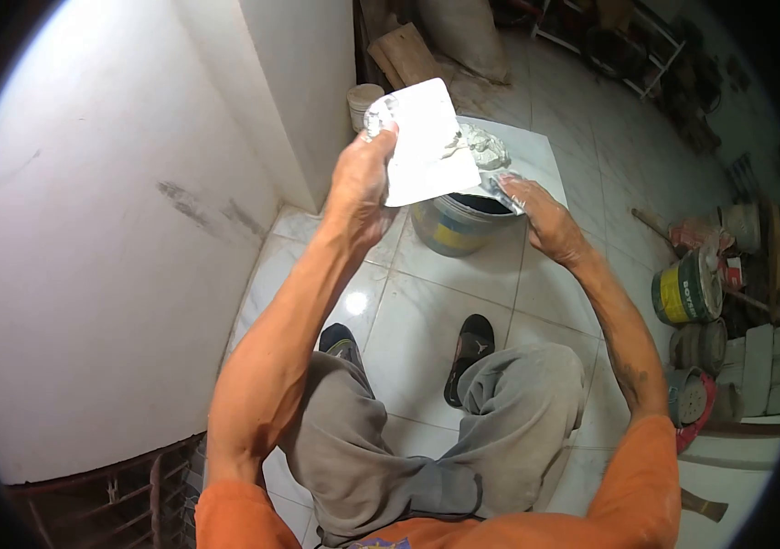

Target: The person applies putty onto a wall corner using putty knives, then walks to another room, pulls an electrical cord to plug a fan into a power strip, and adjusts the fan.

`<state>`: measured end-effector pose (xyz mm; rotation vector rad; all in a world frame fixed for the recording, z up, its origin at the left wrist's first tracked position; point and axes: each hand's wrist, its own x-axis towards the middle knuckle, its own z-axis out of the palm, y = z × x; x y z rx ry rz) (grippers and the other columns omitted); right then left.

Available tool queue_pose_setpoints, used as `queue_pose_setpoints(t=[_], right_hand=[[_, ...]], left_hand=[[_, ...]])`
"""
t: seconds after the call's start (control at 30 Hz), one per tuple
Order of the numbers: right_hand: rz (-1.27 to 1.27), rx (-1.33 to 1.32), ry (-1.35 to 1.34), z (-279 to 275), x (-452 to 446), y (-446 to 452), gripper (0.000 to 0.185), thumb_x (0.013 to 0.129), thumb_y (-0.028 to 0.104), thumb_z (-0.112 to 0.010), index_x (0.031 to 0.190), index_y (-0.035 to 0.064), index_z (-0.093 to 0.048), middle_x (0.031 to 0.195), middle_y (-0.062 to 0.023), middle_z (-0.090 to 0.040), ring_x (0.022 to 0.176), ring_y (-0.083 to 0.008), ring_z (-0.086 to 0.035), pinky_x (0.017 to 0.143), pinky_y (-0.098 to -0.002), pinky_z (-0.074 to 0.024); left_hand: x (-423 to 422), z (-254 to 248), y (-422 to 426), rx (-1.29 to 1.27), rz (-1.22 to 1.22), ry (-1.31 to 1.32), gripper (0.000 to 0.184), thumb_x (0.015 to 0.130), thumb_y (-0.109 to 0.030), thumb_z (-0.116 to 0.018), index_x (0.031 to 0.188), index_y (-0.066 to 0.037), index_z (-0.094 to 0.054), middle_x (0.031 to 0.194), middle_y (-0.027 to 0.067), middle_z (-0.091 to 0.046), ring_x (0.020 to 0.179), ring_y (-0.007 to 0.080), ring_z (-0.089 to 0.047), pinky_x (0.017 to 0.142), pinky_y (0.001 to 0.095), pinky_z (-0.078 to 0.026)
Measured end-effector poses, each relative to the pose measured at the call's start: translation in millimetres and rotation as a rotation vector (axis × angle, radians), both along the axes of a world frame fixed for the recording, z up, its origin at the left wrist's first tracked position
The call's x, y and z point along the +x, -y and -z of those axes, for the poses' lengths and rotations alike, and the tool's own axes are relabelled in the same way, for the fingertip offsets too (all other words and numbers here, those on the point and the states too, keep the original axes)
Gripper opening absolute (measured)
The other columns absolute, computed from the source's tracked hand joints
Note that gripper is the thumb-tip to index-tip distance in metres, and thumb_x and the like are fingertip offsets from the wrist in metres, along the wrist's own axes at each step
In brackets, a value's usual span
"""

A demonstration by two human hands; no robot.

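The left hand was clamped on the near-left side of a white plate, thumb on its upper face; the plate's long axis ran forward, tilted slightly left. The right hand was closed on a smeared scraper, its blade direction unclear. The scraper lay just right of the plate's near corner. Pale paste sat beyond the scraper; the bucket stood below.

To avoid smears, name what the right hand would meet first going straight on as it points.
The right hand would probably meet the pale putty first, though the corner of the white plate lies close and depth is unclear.
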<state>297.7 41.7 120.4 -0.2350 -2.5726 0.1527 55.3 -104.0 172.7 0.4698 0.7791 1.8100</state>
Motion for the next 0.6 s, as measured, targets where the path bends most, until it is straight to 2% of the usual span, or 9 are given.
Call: queue_pose_setpoints(t=[0.03,0.13,0.17,0.27,0.37,0.57,0.6], right_hand=[[0.068,-0.081,-0.003,13.4,3.2,-3.4,0.050,0.073,-0.016,-0.050,0.121,-0.0007,-0.053,0.119,-0.0199,-0.059,0.114,-0.0330,-0.055,0.102,-0.0382,-0.0420],[0.290,-0.087,-0.003,35.9,4.1,-25.0,0.047,0.075,-0.013,-0.047,0.120,-0.0005,-0.054,0.119,-0.0209,-0.058,0.112,-0.0341,-0.056,0.099,-0.0383,-0.0430],[0.303,-0.043,0.026,40.6,0.2,-31.3,0.042,0.075,-0.009,-0.045,0.115,-0.0017,-0.055,0.115,-0.0199,-0.060,0.107,-0.0337,-0.057,0.092,-0.0419,-0.0457],[0.209,0.115,0.049,61.4,-20.1,-56.5,0.040,0.074,-0.008,-0.048,0.113,-0.0007,-0.056,0.113,-0.0178,-0.061,0.108,-0.0312,-0.057,0.092,-0.0408,-0.0445],[0.227,0.204,0.131,71.6,-50.9,-66.1,0.040,0.074,-0.006,-0.051,0.112,0.0003,-0.056,0.111,-0.0160,-0.061,0.107,-0.0297,-0.057,0.091,-0.0396,-0.0429],[0.249,0.299,0.208,118.2,-56.5,-72.1,0.037,0.073,-0.003,-0.054,0.111,0.0003,-0.057,0.102,-0.0153,-0.062,0.103,-0.0304,-0.058,0.089,-0.0418,-0.0440],[0.245,0.209,0.304,111.1,-53.5,-73.6,0.036,0.073,-0.004,-0.053,0.109,0.0000,-0.057,0.100,-0.0159,-0.062,0.101,-0.0314,-0.058,0.088,-0.0424,-0.0450]], left_hand=[[-3.4,-0.4,3.5,0.003,-0.018,0.002,0.032,0.097,-0.015,-0.042,0.123,0.004,-0.043,0.113,0.0158,-0.058,0.096,0.0225,-0.062,0.083,0.0346,-0.055],[-15.0,7.5,9.1,-0.086,-0.062,-0.031,0.033,0.097,-0.016,-0.043,0.123,0.005,-0.042,0.112,0.0155,-0.058,0.095,0.0201,-0.063,0.083,0.0330,-0.056],[-15.4,7.8,9.3,-0.140,-0.088,-0.064,0.033,0.097,-0.016,-0.042,0.123,0.005,-0.042,0.112,0.0154,-0.058,0.094,0.0201,-0.064,0.081,0.0324,-0.056],[-17.7,13.0,8.4,-0.158,-0.073,-0.097,0.034,0.097,-0.016,-0.042,0.125,0.003,-0.042,0.113,0.0144,-0.058,0.095,0.0201,-0.062,0.080,0.0332,-0.054],[-18.5,13.4,8.3,-0.177,-0.082,-0.120,0.034,0.097,-0.017,-0.042,0.126,0.002,-0.042,0.112,0.0140,-0.058,0.094,0.0195,-0.062,0.080,0.0331,-0.054],[-16.3,11.2,8.4,-0.175,-0.065,-0.173,0.036,0.096,-0.017,-0.043,0.125,0.004,-0.041,0.112,0.0150,-0.058,0.092,0.0188,-0.065,0.079,0.0315,-0.057],[-16.4,11.2,8.5,-0.175,-0.063,-0.175,0.036,0.096,-0.017,-0.043,0.125,0.004,-0.041,0.112,0.0150,-0.058,0.093,0.0189,-0.065,0.080,0.0317,-0.057]])
